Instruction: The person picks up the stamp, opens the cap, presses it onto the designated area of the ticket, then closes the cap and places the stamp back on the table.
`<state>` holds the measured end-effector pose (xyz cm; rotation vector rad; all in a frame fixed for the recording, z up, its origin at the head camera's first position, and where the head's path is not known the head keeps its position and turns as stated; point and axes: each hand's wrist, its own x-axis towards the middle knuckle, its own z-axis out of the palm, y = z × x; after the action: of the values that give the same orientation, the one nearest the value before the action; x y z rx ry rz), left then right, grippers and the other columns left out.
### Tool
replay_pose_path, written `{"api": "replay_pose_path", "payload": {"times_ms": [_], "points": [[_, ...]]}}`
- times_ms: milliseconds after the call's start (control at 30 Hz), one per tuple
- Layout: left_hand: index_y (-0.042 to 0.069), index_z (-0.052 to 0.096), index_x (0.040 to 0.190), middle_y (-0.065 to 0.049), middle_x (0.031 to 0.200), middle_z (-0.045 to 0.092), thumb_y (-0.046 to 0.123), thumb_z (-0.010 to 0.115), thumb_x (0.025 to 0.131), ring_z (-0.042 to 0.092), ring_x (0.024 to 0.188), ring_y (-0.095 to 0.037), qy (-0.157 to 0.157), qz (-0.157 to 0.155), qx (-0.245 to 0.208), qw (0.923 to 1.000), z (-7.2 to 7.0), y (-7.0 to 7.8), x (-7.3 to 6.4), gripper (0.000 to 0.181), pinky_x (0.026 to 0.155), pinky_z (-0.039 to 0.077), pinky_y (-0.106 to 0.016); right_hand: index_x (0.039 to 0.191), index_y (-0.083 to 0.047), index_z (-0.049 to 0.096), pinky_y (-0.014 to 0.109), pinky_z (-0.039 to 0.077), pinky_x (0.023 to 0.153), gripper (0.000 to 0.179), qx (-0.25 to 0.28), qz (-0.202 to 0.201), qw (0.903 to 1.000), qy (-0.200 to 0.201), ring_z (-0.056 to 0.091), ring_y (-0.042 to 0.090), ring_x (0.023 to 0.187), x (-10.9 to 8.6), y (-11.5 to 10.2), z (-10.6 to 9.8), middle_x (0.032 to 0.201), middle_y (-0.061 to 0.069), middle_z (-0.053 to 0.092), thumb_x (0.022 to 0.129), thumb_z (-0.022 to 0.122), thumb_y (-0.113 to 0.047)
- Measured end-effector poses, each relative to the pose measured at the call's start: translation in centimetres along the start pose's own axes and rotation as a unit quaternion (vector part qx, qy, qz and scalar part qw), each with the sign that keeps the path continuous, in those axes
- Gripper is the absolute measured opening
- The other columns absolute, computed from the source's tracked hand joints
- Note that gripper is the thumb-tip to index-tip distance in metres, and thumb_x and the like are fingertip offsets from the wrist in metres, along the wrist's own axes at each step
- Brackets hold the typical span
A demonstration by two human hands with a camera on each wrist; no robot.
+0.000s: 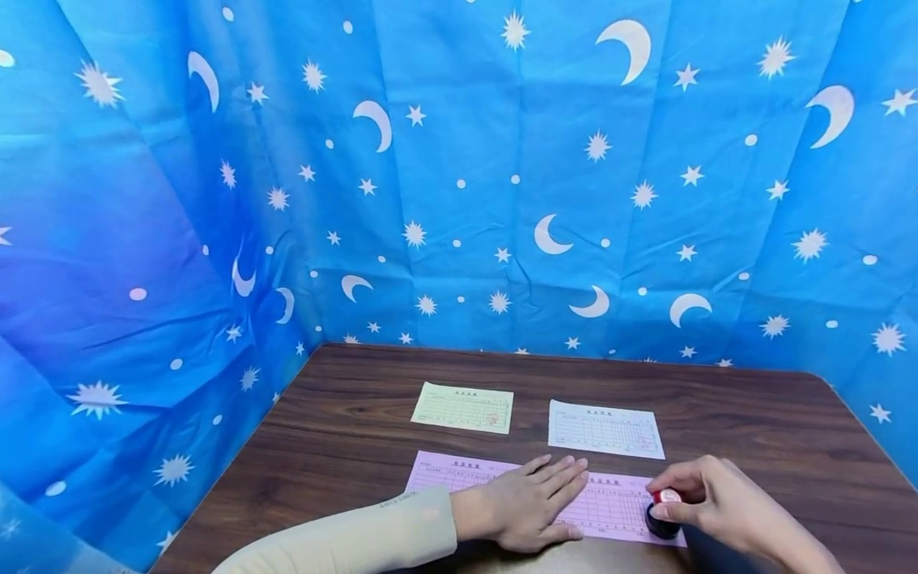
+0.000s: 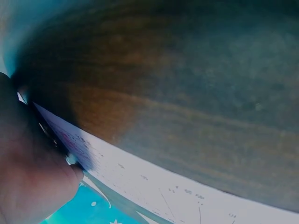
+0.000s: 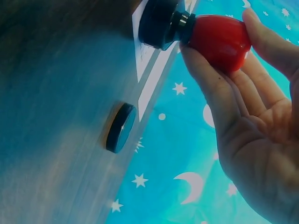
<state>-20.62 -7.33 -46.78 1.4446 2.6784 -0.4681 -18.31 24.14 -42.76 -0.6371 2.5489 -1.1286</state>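
My left hand (image 1: pixel 527 502) lies flat with fingers extended on pink printed paper (image 1: pixel 610 510), which bears two form headings side by side. In the left wrist view, part of that hand shows at the left edge, over the printed sheet. Between thumb and fingers my right hand (image 1: pixel 731 506) pinches the red handle of a self-standing round stamp (image 1: pixel 664 518). The stamp's black base stands at the right end of the pink paper, covering what is under it. From the right wrist, the red handle (image 3: pixel 222 39) appears gripped near its top.
A round black cap (image 3: pixel 121 128) lies on the dark wood table (image 1: pixel 344 414), beside the paper in the right wrist view. Farther back are a pale green slip (image 1: pixel 462 408) and a white slip (image 1: pixel 606 430), each with a red mark. A blue curtain (image 1: pixel 459 199) hangs behind.
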Motion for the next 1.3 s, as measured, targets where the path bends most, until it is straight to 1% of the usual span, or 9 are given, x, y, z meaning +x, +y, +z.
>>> {"api": "replay_pose_path", "payload": {"times_ms": [300, 500, 667, 800, 900, 1067, 1233, 1300], "points": [[0.018, 0.013, 0.171, 0.001, 0.18, 0.011, 0.065, 0.011, 0.109, 0.013, 0.166, -0.014, 0.002, -0.001, 0.002, 1.0, -0.01, 0.09, -0.04, 0.077, 0.135, 0.022, -0.036, 0.109, -0.01, 0.08, 0.019, 0.055, 0.067, 0.024, -0.023, 0.001, 0.9996, 0.019, 0.062, -0.003, 0.075, -0.15, -0.17, 0.51, 0.095, -0.006, 0.08, 0.094, 0.079, -0.029], [0.019, 0.013, 0.171, 0.002, 0.179, 0.011, 0.065, 0.009, 0.109, 0.014, 0.166, -0.014, 0.0, 0.001, -0.001, 1.0, 0.02, 0.17, -0.09, 0.077, 0.135, 0.022, -0.035, 0.111, -0.009, 0.08, 0.019, 0.057, 0.069, 0.027, -0.016, 0.012, 0.9997, 0.013, 0.062, -0.001, 0.076, -0.16, -0.12, 0.47, 0.097, -0.004, 0.08, 0.094, 0.079, -0.029], [0.018, 0.014, 0.171, 0.001, 0.179, 0.013, 0.064, 0.01, 0.109, 0.015, 0.166, -0.014, -0.005, 0.003, -0.007, 1.0, 0.09, 0.19, -0.33, 0.077, 0.135, 0.023, -0.035, 0.115, -0.007, 0.079, 0.027, 0.064, 0.074, 0.031, -0.016, 0.012, 0.9998, 0.002, 0.063, 0.0, 0.08, -0.11, -0.15, 0.5, 0.104, 0.0, 0.081, 0.094, 0.079, -0.03], [0.018, 0.013, 0.171, 0.001, 0.179, 0.012, 0.064, 0.01, 0.109, 0.014, 0.166, -0.014, 0.0, 0.001, -0.006, 1.0, -0.12, 0.04, -0.14, 0.077, 0.135, 0.023, -0.035, 0.117, -0.006, 0.079, 0.034, 0.066, 0.078, 0.036, -0.034, 0.018, 0.9992, 0.007, 0.065, 0.004, 0.082, 0.02, -0.38, 0.14, 0.105, 0.002, 0.08, 0.092, 0.081, -0.032], [0.018, 0.012, 0.171, 0.001, 0.18, 0.01, 0.064, 0.009, 0.109, 0.013, 0.166, -0.014, 0.001, -0.002, -0.008, 1.0, -0.3, -0.03, 0.07, 0.077, 0.135, 0.022, -0.036, 0.118, -0.006, 0.078, 0.032, 0.066, 0.077, 0.039, -0.047, 0.027, 0.9984, 0.016, 0.064, 0.007, 0.081, -0.01, -0.53, -0.02, 0.104, 0.002, 0.078, 0.09, 0.083, -0.033], [0.018, 0.013, 0.171, 0.001, 0.179, 0.011, 0.065, 0.01, 0.109, 0.014, 0.166, -0.014, -0.001, -0.002, -0.011, 0.9999, -0.43, 0.03, 0.15, 0.077, 0.135, 0.022, -0.036, 0.119, -0.007, 0.078, 0.023, 0.062, 0.074, 0.039, -0.053, 0.032, 0.9977, 0.028, 0.062, 0.006, 0.081, -0.32, -0.67, 0.2, 0.105, 0.002, 0.077, 0.09, 0.083, -0.033], [0.019, 0.014, 0.171, 0.002, 0.179, 0.012, 0.065, 0.01, 0.109, 0.015, 0.166, -0.013, -0.006, -0.006, -0.013, 0.9999, -0.63, 0.15, 0.11, 0.078, 0.135, 0.022, -0.035, 0.121, -0.01, 0.078, 0.021, 0.059, 0.072, 0.037, -0.061, 0.028, 0.9969, 0.04, 0.061, 0.003, 0.081, -0.51, -0.59, 0.36, 0.106, 0.001, 0.077, 0.092, 0.081, -0.033], [0.019, 0.013, 0.171, 0.002, 0.179, 0.01, 0.066, 0.01, 0.109, 0.014, 0.166, -0.013, -0.013, -0.009, -0.014, 0.9998, -0.75, 0.14, 0.17, 0.078, 0.135, 0.022, -0.035, 0.123, -0.011, 0.077, 0.024, 0.061, 0.074, 0.038, -0.064, 0.024, 0.9968, 0.041, 0.061, 0.003, 0.083, -0.61, -0.4, 0.3, 0.109, 0.001, 0.077, 0.093, 0.081, -0.034]]}}
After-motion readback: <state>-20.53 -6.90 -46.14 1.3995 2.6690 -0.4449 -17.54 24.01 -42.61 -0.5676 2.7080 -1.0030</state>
